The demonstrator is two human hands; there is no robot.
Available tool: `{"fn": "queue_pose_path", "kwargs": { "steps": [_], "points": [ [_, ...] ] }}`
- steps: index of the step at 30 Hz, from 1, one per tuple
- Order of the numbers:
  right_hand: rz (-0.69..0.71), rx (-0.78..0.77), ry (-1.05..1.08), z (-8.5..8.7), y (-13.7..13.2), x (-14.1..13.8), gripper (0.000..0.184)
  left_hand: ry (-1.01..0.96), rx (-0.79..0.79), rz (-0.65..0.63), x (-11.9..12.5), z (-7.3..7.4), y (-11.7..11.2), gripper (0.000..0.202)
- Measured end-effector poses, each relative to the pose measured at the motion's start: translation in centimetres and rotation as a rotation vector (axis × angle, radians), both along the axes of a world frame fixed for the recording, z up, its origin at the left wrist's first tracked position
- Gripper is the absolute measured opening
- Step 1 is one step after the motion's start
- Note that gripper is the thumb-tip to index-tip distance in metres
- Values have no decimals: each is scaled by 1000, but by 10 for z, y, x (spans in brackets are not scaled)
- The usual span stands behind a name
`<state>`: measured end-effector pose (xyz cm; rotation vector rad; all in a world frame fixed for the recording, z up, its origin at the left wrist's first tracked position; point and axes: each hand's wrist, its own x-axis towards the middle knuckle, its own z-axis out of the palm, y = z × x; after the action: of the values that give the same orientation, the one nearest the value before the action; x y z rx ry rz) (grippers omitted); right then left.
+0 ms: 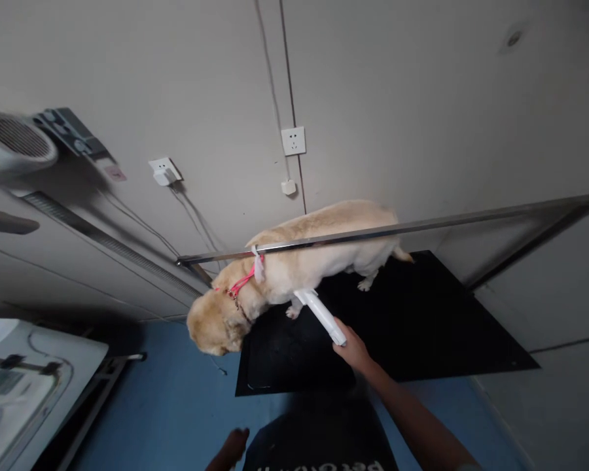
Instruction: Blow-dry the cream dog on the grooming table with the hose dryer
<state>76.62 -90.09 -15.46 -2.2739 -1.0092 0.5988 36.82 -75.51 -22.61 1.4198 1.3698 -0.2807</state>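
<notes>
A cream-coloured dog point(324, 258) stands on a black grooming table point(397, 327), its head hanging over the left end. Round its neck is a pink harness strap point(243, 282), tied to the metal bar by a white band point(258, 263). My right hand point(352, 347) is closed round the handle of a white pet brush point(322, 315). The brush's head is against the dog's side, just above a front leg. Low in the view, my left hand point(236, 441) hangs before the table's near edge, away from the dog; it is dark, and its fingers are hard to make out.
A metal bar point(422, 226) crosses above the dog. At left, a white dryer point(17, 144) with a grey hose point(112, 245) is by the wall. A white tub-like unit point(78, 353) stands lower left on the blue floor point(161, 405). Sockets point(293, 140) are on the wall.
</notes>
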Motion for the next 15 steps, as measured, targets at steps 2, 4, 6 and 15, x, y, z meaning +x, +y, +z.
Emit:
{"fn": "queue_pose_path", "kwargs": {
  "steps": [2,4,6,15],
  "points": [
    [3,-67,19,-6,2,0,89,25,37,64,4,-10,8,51],
    [-4,-117,35,-11,5,-1,87,-4,66,107,18,-18,16,62],
    [-9,-53,35,-17,10,-3,87,-54,86,122,35,-25,19,65],
    [171,-84,103,-38,27,-16,92,-105,74,152,41,-44,-12,69]
  ]
}}
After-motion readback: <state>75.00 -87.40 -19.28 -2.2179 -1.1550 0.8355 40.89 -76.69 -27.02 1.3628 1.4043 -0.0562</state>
